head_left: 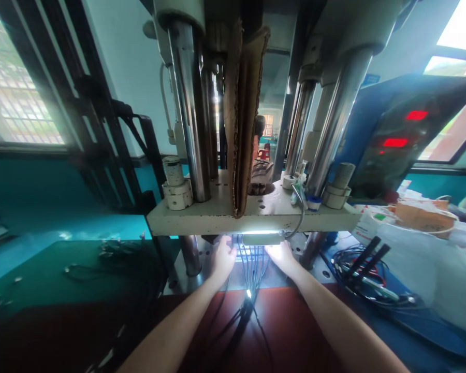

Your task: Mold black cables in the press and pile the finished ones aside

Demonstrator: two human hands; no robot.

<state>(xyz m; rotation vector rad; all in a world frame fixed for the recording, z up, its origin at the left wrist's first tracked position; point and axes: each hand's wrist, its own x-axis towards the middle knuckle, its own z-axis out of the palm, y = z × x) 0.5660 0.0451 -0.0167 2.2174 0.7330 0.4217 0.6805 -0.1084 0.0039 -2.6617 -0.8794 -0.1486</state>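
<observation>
Reaching under the press platen [202, 221], left hand [223, 259] and right hand [281, 257] sit at thin cables [254, 264], grip unclear; right of it, a bowl [437, 234] holds cardboard [423, 216].

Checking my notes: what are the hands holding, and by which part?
Cannot tell: the left hand and right hand flank a cable bundle, fingertips hidden under the lit bar.

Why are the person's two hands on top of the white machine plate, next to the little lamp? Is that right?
Not quite. The head view shows the left hand and right hand below the white machine plate, not on top of it. They are next to the little lamp, as you said.
</observation>
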